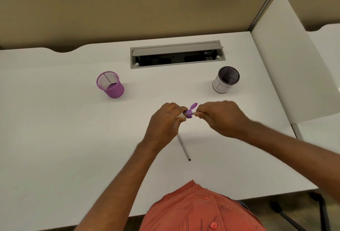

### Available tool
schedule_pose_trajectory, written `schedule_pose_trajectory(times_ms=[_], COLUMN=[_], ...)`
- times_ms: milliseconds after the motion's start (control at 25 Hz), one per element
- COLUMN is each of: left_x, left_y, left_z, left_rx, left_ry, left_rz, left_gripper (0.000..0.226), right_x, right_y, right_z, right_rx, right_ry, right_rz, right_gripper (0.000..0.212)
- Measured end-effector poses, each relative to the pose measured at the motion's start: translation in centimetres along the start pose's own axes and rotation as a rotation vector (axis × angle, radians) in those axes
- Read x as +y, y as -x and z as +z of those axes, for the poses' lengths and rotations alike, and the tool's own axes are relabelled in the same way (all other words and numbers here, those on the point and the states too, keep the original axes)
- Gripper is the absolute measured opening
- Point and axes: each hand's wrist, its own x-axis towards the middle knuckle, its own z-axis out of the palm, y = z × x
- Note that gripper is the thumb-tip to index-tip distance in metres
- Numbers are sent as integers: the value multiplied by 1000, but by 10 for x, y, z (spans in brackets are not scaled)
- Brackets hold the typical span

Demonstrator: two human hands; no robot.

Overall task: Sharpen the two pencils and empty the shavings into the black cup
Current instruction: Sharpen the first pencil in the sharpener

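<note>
My left hand grips a small purple sharpener with a clear body and its flip lid standing open. My right hand pinches a pencil whose end sits in the sharpener's hole; only a short dark piece of that pencil shows between the hands. A second pencil lies flat on the white desk just below the hands, its far end hidden under my left hand. The black mesh cup, lined with white paper, stands upright at the right rear.
A purple mesh cup stands at the left rear of the white desk. An open grey cable tray is sunk into the desk's back middle. A tan partition rises behind, and a white chair stands to the right.
</note>
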Motion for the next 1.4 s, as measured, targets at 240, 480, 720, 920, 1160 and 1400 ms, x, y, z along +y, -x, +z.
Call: schedule_pose_trajectory(times_ms=[240,480,720,920,1160,1400], left_x=[7,-3,0,2,-3,-1], left_y=[6,-1,1,0,-5,0], left_z=[-1,-7,-1,-1,-7,1], left_rx=[20,-16,-29,7,-7,-76], left_ry=[-3,32,17,-37,5,20], left_rz=[34,11,21,58,25,23], left_gripper=[26,27,27,28,28,27], right_x=[-1,1,2,2,-7,10], right_y=[-22,8,8,-24,3,11], right_z=[-38,-5,6,-33,-9,11], right_rx=[-537,273,197,-574,104,310], right_ry=[-760,228,221,-971,-55,290], right_rz=[408,-269,-200,502,-63,-323], right_gripper=[37,3,32,33,8,10])
